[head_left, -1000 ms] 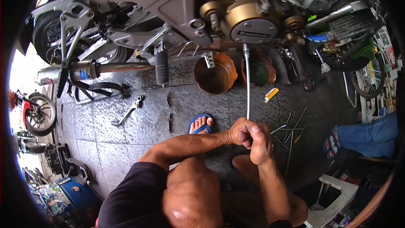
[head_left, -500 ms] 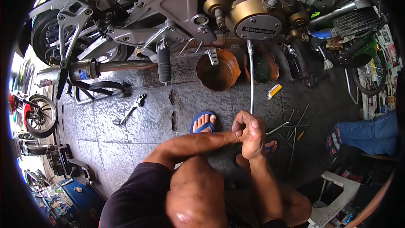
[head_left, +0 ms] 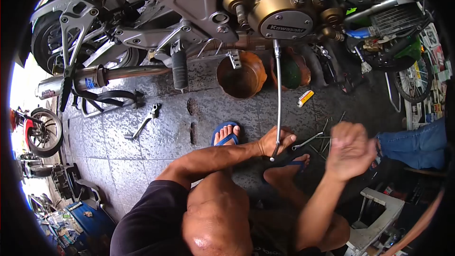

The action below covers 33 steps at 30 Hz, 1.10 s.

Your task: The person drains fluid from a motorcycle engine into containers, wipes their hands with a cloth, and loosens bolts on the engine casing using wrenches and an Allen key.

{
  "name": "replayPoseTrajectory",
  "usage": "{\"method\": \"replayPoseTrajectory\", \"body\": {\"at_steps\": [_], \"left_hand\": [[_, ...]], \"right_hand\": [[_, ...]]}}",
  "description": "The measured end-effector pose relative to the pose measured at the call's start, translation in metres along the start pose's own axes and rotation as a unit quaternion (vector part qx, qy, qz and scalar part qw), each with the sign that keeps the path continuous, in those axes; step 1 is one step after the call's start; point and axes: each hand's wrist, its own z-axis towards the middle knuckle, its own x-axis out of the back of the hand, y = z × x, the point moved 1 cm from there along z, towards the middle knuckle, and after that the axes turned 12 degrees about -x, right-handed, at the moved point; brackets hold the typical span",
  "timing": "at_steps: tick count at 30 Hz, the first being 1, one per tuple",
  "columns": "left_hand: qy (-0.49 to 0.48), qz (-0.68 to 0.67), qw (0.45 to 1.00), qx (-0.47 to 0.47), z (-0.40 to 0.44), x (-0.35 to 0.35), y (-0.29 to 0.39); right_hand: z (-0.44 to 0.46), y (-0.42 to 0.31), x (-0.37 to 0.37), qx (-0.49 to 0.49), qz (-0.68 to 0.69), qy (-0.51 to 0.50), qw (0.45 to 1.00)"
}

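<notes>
A long chrome socket wrench point(head_left: 279, 87) runs down from the underside of the gold engine point(head_left: 282, 7), whose round cover reads "Kawasaki". My left hand point(head_left: 273, 141) is closed around the lower end of its handle, thumb pointing right; the bent tip shows below the palm. Off to the right, my right hand point(head_left: 350, 151) is raised and apart from the wrench. Motion blurs its fingers, and I see nothing in it. Beneath the engine stand an orange-brown basin point(head_left: 260, 73) and a second one point(head_left: 307, 73) with a green inside.
A yellow-and-white box point(head_left: 305, 98) and several wrenches point(head_left: 308, 141) lie on the tiled floor. A kick lever point(head_left: 144, 122) lies farther left. The exhaust point(head_left: 92, 81) and footpeg point(head_left: 179, 68) stick out at left. Another person's jeans-clad leg point(head_left: 412, 144) is at right, above a white stool point(head_left: 377, 220).
My right hand has come off the wrench handle and moved right. My left hand stays at the handle's end, now more fully visible. The view has shifted slightly.
</notes>
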Motion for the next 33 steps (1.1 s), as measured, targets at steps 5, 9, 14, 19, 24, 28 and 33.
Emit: {"method": "replayPoseTrajectory", "body": {"at_steps": [5,9,14,19,24,28,33], "left_hand": [[0.171,-0.234,0.955,-0.056,0.0,-0.037,0.003],[0.067,-0.138,0.987,-0.052,0.032,0.004,0.03],[-0.189,0.114,0.969,0.115,0.023,0.031,0.005],[-0.083,0.193,0.975,0.077,0.036,0.07,-0.008],[0.395,0.121,0.887,0.206,0.019,0.111,-0.01],[0.539,0.291,0.705,0.358,-0.031,0.133,-0.065],[0.546,0.121,0.664,0.497,-0.03,0.164,-0.078]], "right_hand": [[0.015,0.15,-0.056,0.127,-0.497,-0.038,0.857],[-0.008,0.108,-0.043,0.142,-0.373,-0.03,0.916],[-0.058,0.091,0.006,-0.204,-0.04,0.182,0.961],[-0.025,0.121,0.021,-0.214,0.128,0.073,0.966],[-0.009,0.115,0.016,-0.155,-0.026,0.044,0.987],[-0.001,0.103,0.024,-0.096,-0.266,-0.006,0.959],[0.004,0.084,0.035,-0.119,-0.36,-0.027,0.925]]}}
